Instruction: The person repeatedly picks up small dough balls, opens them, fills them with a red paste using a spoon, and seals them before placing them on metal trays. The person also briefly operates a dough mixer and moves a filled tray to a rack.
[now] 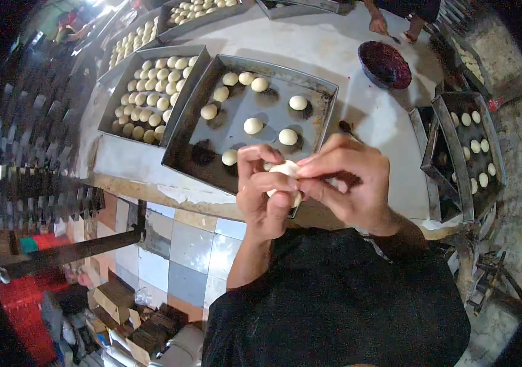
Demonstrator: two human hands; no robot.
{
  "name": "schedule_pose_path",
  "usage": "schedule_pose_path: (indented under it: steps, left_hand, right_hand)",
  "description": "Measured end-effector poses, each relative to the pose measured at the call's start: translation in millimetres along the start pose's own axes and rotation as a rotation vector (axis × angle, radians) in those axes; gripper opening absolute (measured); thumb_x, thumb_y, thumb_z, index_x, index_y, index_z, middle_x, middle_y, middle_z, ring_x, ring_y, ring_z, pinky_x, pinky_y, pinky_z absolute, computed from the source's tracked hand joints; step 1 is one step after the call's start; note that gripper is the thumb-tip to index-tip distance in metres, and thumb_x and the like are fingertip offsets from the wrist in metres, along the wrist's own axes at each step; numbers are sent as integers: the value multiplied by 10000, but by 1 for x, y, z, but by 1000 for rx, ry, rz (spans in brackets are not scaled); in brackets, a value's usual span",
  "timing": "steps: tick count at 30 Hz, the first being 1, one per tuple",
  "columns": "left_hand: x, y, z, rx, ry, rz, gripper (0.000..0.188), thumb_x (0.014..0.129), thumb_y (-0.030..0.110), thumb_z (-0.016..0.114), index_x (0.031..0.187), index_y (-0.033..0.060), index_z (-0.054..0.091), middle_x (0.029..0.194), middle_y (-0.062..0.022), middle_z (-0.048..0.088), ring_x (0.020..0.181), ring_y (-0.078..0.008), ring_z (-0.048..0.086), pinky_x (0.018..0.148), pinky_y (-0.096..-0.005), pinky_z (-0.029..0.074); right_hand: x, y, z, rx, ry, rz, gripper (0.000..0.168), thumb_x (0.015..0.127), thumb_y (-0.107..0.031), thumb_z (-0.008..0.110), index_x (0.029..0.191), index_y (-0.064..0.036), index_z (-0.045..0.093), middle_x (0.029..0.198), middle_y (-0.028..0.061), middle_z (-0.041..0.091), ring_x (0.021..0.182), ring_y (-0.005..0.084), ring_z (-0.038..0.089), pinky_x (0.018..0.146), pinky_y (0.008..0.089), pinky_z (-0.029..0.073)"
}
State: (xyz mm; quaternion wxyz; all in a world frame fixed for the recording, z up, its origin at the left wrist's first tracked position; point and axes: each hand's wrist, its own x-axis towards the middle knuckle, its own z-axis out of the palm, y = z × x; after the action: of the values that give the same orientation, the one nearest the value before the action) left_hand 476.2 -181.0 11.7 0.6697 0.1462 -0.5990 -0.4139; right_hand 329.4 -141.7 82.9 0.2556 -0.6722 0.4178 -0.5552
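Observation:
A piece of pale dough [284, 169] is held between my two hands above the near edge of a large metal baking tray [268, 64]. My left hand [263, 192] wraps its fingers around the dough, and the fingertips of my right hand [348, 183] pinch its right side. Several round dough balls, one of them a ball [253, 125] near the middle, lie spaced out in the tray. Close to the tray's right side, a dark spoon [346, 126] rests on the table, partly hidden by my right hand.
A tray packed with dough balls [105, 110] adjoins on the left, with further trays behind. A bowl of dark red filling [385, 64] stands at the back right, near another person's hand [378, 24]. Overlapping trays [449, 156] occupy the right edge. Cardboard boxes [114, 300] sit lower left.

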Motion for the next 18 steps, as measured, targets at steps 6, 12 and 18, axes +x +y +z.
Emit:
schedule_pose_path:
  steps: [6, 12, 18]
  left_hand:
    - [1, 10, 5, 44, 348, 59, 778, 734, 362, 799, 1287, -13, 402, 1090, -126, 442, 914, -200, 437, 789, -339, 416]
    - [2, -2, -43, 55, 65, -101, 379, 689, 213, 840, 886, -14, 609, 840, -81, 557, 831, -171, 558, 709, -285, 448]
    - [-43, -27, -89, 521, 286, -472, 185, 797, 70, 717, 683, 12, 583, 598, -57, 566, 536, -127, 517, 494, -278, 401]
  right_hand:
    - [-10, 4, 35, -138, 87, -329, 177, 790, -92, 742, 953, -38, 698, 981, 145, 692, 909, 259, 687, 846, 411, 547]
    - [-11, 34, 71, 182, -231, 110, 141, 863, -133, 670, 959, -31, 686, 1054, 157, 681, 925, 286, 671, 851, 389, 515]
    - [11, 48, 97, -306, -332, -68, 216, 877, -59, 575, 1075, 18, 615, 1107, 179, 620, 1037, 334, 610, 892, 405, 491]
